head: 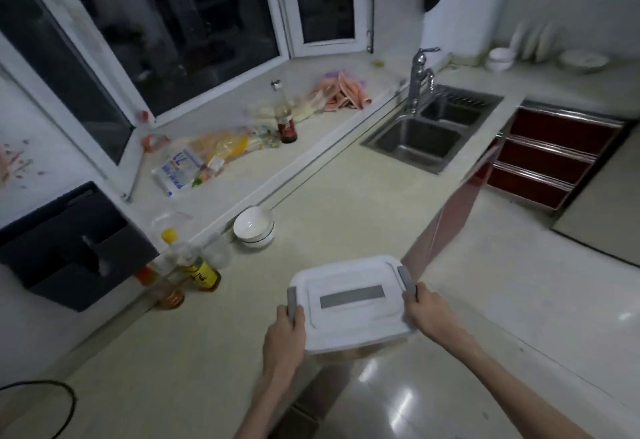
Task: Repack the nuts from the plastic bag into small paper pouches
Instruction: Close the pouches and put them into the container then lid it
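A white plastic box (349, 317) with a white lid, grey side latches and a grey strip on top is held over the front edge of the pale counter (311, 203). My left hand (284, 334) grips its left end at the latch. My right hand (427, 310) grips its right end by the other latch. Something brownish shows faintly through the box's lower side; I cannot tell what it is. Several plastic bags (197, 161) lie on the sill by the window, their contents unclear. No paper pouches are in view.
Stacked white bowls (254, 227) stand on the counter ahead of the box. Oil and sauce bottles (194, 269) cluster at the left beside a dark wall box (69, 244). A dark bottle (285, 120) stands on the sill. A steel double sink (429, 133) lies far right, red drawers (543, 161) beyond.
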Demonstrator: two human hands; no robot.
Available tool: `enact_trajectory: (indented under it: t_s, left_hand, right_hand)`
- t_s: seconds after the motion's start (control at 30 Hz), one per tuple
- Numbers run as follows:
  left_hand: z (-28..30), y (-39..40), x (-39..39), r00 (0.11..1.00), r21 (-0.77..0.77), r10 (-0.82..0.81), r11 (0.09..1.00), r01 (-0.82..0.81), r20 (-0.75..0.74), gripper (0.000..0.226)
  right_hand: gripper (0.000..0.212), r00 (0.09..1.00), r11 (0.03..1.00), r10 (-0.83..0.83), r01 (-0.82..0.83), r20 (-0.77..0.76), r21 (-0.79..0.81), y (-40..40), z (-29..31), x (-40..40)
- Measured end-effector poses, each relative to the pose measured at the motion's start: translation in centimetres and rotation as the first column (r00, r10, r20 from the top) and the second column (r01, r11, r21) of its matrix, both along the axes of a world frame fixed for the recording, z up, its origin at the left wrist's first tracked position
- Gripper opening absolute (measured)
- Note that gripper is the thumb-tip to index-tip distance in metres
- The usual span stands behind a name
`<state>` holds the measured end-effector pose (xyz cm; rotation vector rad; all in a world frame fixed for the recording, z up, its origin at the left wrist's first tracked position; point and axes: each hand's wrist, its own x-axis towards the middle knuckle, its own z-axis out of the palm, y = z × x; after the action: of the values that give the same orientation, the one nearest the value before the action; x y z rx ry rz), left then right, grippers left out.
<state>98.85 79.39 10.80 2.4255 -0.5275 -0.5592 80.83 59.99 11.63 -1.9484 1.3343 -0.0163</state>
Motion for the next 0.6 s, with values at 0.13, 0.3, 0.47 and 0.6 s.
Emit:
enact_trajectory:
  t_s: [0.13, 0.3, 0.47, 0.6]
  left_hand:
    - [1.2, -6.3, -3.3, 0.994, -0.065, -0.109, 0.992, 0.110, 0.024, 0.032]
    - [2.7, -13.5, -7.4, 0.962, -0.127, -0.271, 0.954, 0.271, 0.014, 0.029]
    - [3.9, -20.1, -10.1, 0.908, -0.194, -0.418, 0.889, 0.415, 0.028, 0.023]
    - [4.5, -25.0, -11.3, 0.870, -0.209, -0.493, 0.851, 0.482, 0.001, 0.024]
  right_hand:
    - [0.029, 0.994, 0.990, -0.107, 0.107, 0.004, -0.095, -3.9, 1.5, -5.4]
    - [0.030, 0.947, 0.941, -0.316, 0.321, 0.064, -0.105, -6.8, 3.8, -12.3]
    - [0.026, 0.867, 0.861, -0.483, 0.496, 0.124, -0.111, -8.6, 5.0, -17.1]
    - [0.029, 0.801, 0.793, -0.584, 0.598, 0.134, -0.120, -10.9, 5.4, -19.2]
